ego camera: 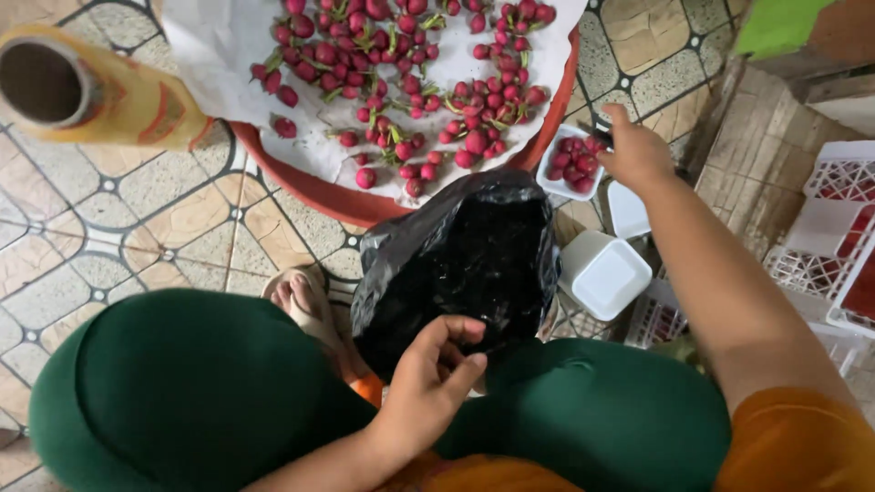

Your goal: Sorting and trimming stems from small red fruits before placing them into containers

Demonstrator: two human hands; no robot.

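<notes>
A person sits on a patterned tile floor (137, 228), knees in green trousers (182, 392). Ahead of both hands lies a big red round tray (310, 187) lined with white paper (228, 55) and strewn with small red fruits (401, 82), many with green stems. A roll of clear wrap (91, 87) stands off to the left of the tray. Just beyond the left hand (433, 378) sits a crumpled black plastic bag (465, 264), mouth open; that hand's grip is narrow, fingertips pinched together at the bag's near edge. The right hand (635, 153) reaches out, its grip loosely curled on the rim of a small white foam tray (572, 164) filled with red fruits. Empty white foam trays (603, 271) lie just below it, white plastic crates (834, 237) farther right.
</notes>
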